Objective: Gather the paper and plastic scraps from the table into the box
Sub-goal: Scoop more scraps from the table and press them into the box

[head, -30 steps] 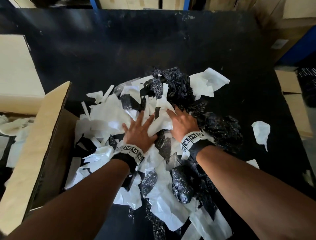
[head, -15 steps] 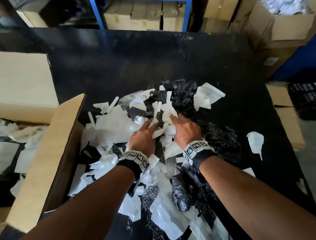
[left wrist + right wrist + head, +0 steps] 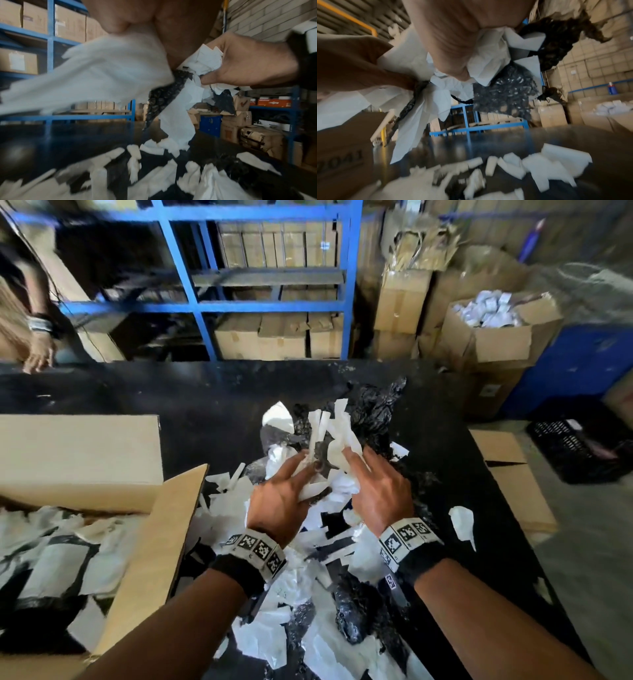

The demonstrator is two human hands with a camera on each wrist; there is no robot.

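A bundle of scraps (image 3: pixel 329 436) is gripped between left hand (image 3: pixel 279 499) and right hand (image 3: pixel 380 494) above the desk (image 3: pixel 205 395); the box (image 3: pixel 154 542) at left is partly filled, many scraps are left.

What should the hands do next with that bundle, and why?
Probably swing the bundle left over the box and let go. The left hand and right hand hold it between them, clear of the table. The box stands open at the left with scraps inside, and more scraps wait on the table.
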